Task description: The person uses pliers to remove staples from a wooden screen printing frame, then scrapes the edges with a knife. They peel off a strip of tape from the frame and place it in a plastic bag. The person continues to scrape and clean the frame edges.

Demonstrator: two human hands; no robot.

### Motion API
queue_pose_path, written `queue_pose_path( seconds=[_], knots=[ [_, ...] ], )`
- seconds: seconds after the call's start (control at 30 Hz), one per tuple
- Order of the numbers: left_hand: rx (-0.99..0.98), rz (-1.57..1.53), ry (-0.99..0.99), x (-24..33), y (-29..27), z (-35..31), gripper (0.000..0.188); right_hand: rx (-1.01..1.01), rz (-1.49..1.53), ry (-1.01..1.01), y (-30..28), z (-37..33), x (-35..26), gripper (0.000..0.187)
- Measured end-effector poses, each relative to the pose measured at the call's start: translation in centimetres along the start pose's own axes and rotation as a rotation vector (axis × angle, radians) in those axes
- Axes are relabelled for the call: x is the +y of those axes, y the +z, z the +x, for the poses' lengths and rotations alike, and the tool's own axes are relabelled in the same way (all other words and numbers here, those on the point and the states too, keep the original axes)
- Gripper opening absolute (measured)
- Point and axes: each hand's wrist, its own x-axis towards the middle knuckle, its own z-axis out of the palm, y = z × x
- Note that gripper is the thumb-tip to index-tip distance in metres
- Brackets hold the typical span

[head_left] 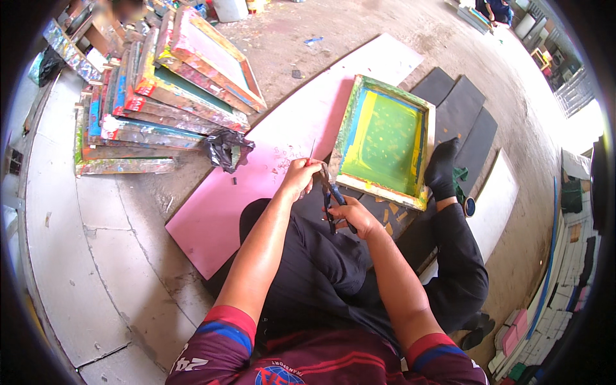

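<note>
In front of my lap my left hand (298, 179) is closed, fingers pinching a thin reddish sliver (312, 153) with a pointed tip; its kind is too small to tell. My right hand (354, 215) is wrapped round the dark handles of a pair of pliers (330, 192). The head of the pliers points up at my left fingertips. Just beyond both hands, a wooden screen-printing frame (383, 142) with green and yellow paint on its mesh lies tilted. My socked foot (441, 168) rests against its right side.
A pink board (212, 224) and dark boards (465, 106) lie under and around the frame. Paint-stained frames (160, 106) are stacked at the left, beside a black plastic bag (230, 149). Brown scraps (388, 218) lie near my leg. Another person (497, 11) is far off at upper right.
</note>
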Motion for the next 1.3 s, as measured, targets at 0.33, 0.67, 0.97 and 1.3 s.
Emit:
queue_pose_path(
  seconds=[0.33,0.67,0.97,1.3],
  knots=[
    [0.379,-0.077,0.034,0.7,-2.2,1.0,0.031,0.024,-0.291,-0.012,1.6,3.7,-3.4,0.044],
    [0.35,-0.045,0.011,1.4,-4.1,0.4,0.029,0.086,-0.47,-0.201,2.8,6.1,-3.8,0.06],
    [0.464,-0.037,0.031,0.7,-4.0,1.2,0.041,0.08,-0.432,-0.144,2.1,3.5,-4.2,0.049],
    [0.178,0.609,0.183,-2.8,0.5,2.3,0.046,0.316,-0.267,-0.001,-5.0,-5.8,4.7,0.036]
  ],
)
